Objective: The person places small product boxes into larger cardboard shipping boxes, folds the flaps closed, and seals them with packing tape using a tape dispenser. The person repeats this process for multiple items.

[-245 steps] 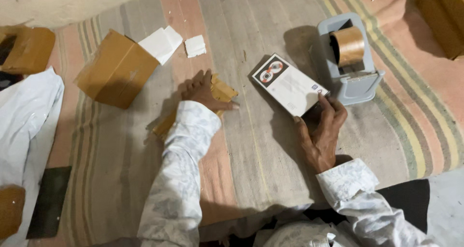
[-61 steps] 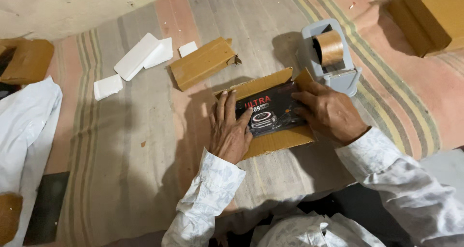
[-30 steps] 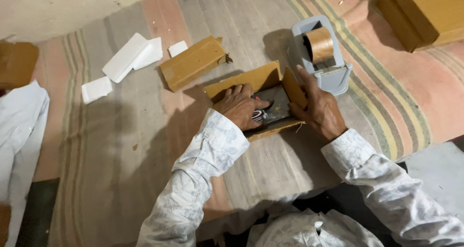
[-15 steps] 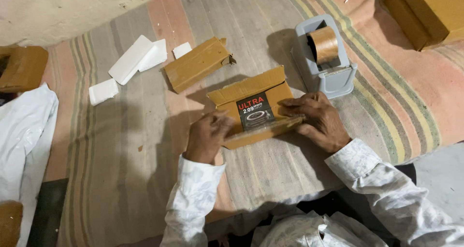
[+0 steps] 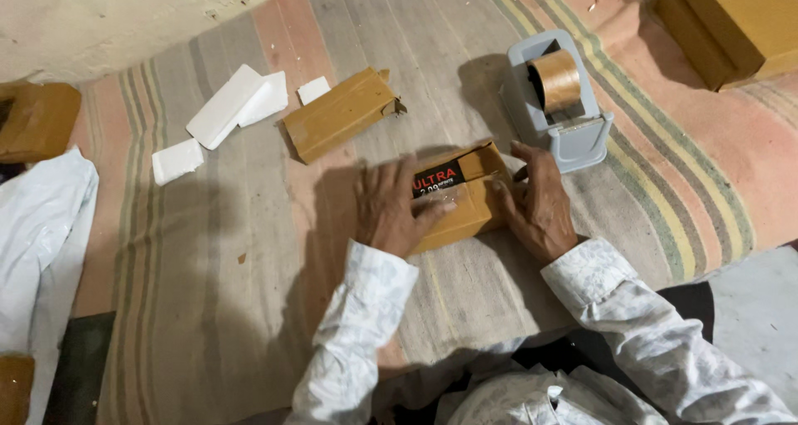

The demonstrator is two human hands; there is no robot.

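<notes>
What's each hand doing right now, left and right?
Left hand: open, palm flat on the brown cardboard box, pressing its flap over the dark packet.
Right hand: open, fingers spread against the box's right end.

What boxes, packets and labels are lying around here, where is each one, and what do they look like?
Brown cardboard box: centre of the rug, under both hands, flap partly open.
Dark printed packet: inside that box, black with red and white print.
Second brown box: behind it to the left, long and closed.
White paper pieces: far left of the rug, flat rectangles.
Large brown cartons: top right corner.
</notes>
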